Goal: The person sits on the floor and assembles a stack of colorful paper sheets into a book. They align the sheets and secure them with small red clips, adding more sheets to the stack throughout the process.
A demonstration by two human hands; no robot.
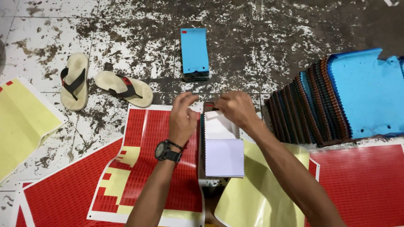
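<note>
Both hands meet at the far end of a stack of fabric swatches whose top pieces are white (223, 155). My right hand (235, 108) pinches a small red sticker at the top edge of the stack. Beside it, my left hand (182, 115), with a black watch on the wrist, has its fingers curled by the stack's upper left corner; whether it grips anything is unclear. Under my left forearm lies a sheet of red stickers (147, 168) with yellow backing showing where some are gone.
A blue-topped swatch stack (194, 52) lies farther away on the stained tile floor. A fanned row of swatches (336, 101) sits at the right. Two sandals (97, 84) lie at the left. More red sticker sheets (362, 176) and yellow backing sheets (21, 122) surround me.
</note>
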